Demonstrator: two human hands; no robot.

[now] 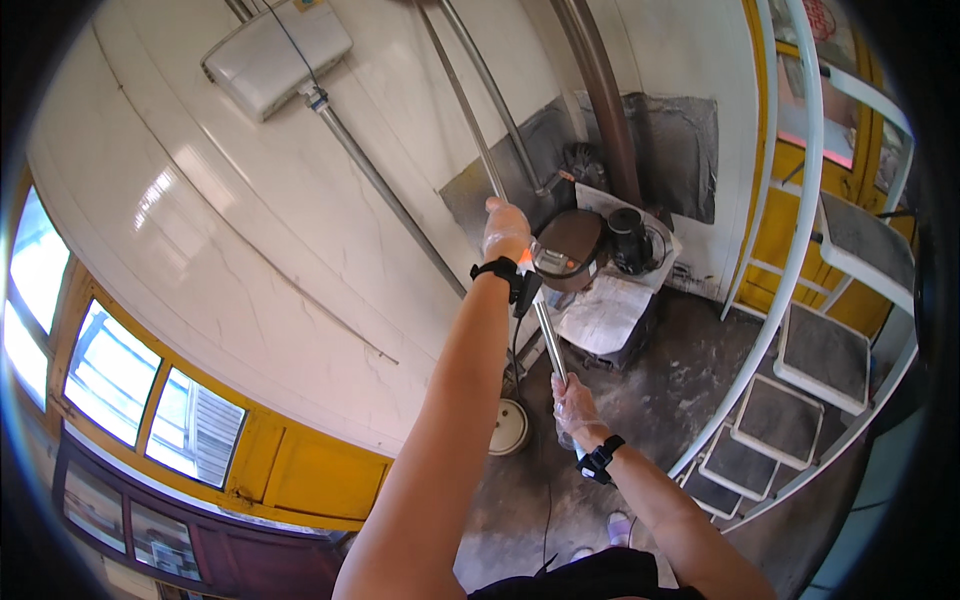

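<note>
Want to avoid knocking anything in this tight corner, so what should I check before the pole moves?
1. Left hand on the pole: ok, closed around it.
2. Right hand on the pole: ok, closed around it lower down.
3. Upper end of the pole: cannot tell, its tip is not clearly visible.
4. Gap to the brown appliance: cannot tell, they look close from this angle.
5. Floor by the feet: not ok, a dark cord lies there.
6. Stepladder: ok, apart from both hands, to the right.
</note>
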